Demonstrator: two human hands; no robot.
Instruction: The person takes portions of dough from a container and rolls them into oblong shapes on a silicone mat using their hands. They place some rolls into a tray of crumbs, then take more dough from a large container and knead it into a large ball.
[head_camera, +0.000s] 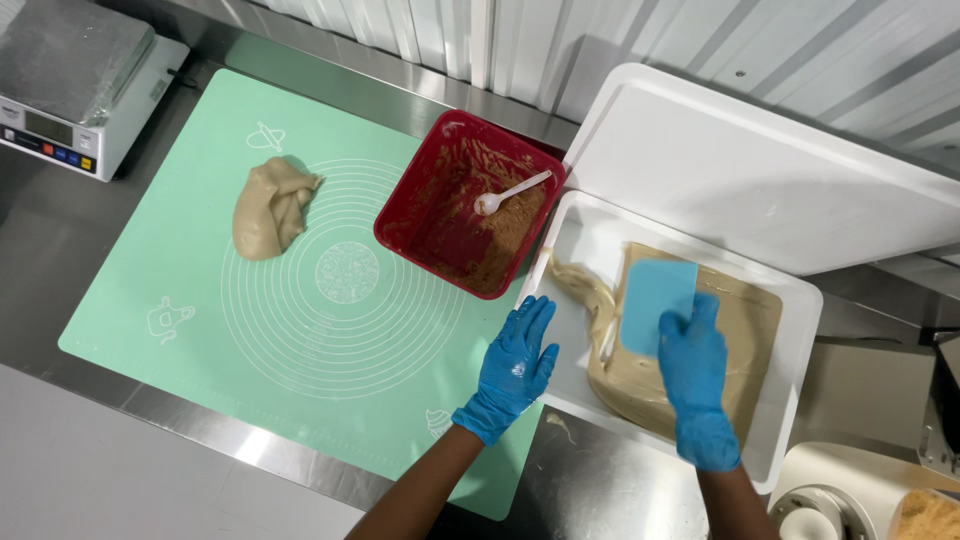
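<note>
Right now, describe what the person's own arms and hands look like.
Both hands wear thin, glossy bright blue disposable gloves: left hand, right hand. Each glove ends in a bunched cuff at the wrist. Above the cuffs both forearms are bare; no sleeves, watch or jewellery show. The gloves are plain, without markings, and slightly wrinkled at the knuckles.

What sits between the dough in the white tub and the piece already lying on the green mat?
The red square container with a white spoon stands at the mat's right edge, beside the white tub. The left hand rests on the tub's near-left rim. The mat's centre rings are bare.
</note>
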